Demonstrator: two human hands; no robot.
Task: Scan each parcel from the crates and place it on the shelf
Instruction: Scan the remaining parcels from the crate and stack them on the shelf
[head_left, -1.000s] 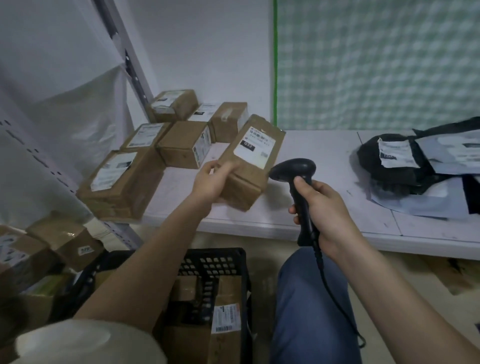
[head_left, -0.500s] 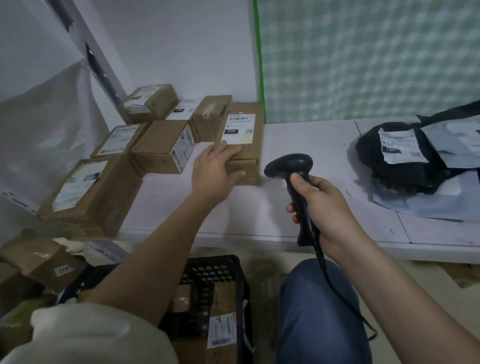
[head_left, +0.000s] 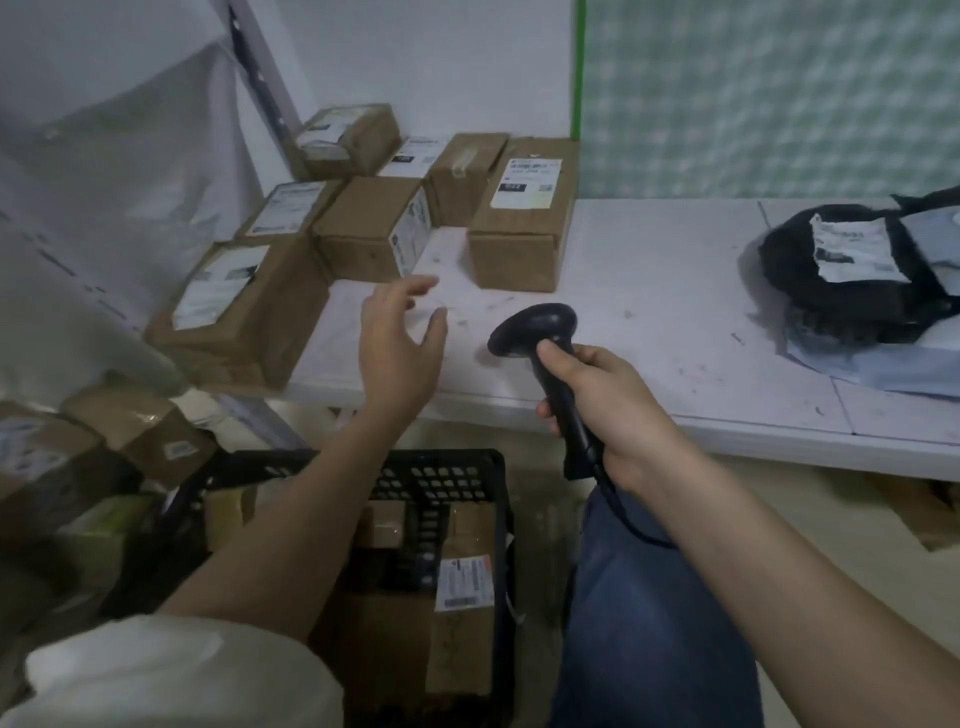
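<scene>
A brown cardboard parcel (head_left: 524, 223) with a white label on top lies flat on the white shelf (head_left: 649, 291), beside several other brown boxes (head_left: 371, 228). My left hand (head_left: 400, 348) hovers over the shelf's front, fingers spread and relaxed, holding nothing, a little short of that parcel. My right hand (head_left: 602, 400) grips the handle of a black barcode scanner (head_left: 540, 338), its head pointing left over the shelf. Below, a black plastic crate (head_left: 441, 467) holds more brown parcels (head_left: 462, 571).
Black and grey mailer bags (head_left: 852, 275) with labels lie on the shelf's right part. More cardboard boxes (head_left: 140, 436) are piled on the floor at the left. A slanted metal upright (head_left: 265, 88) and white sheeting stand at the left. My blue-clad knee (head_left: 649, 597) is beside the crate.
My left hand set the labelled parcel flat on the shelf beside the other boxes, let go and drew back toward me. The scanner hand stayed about where it was.
</scene>
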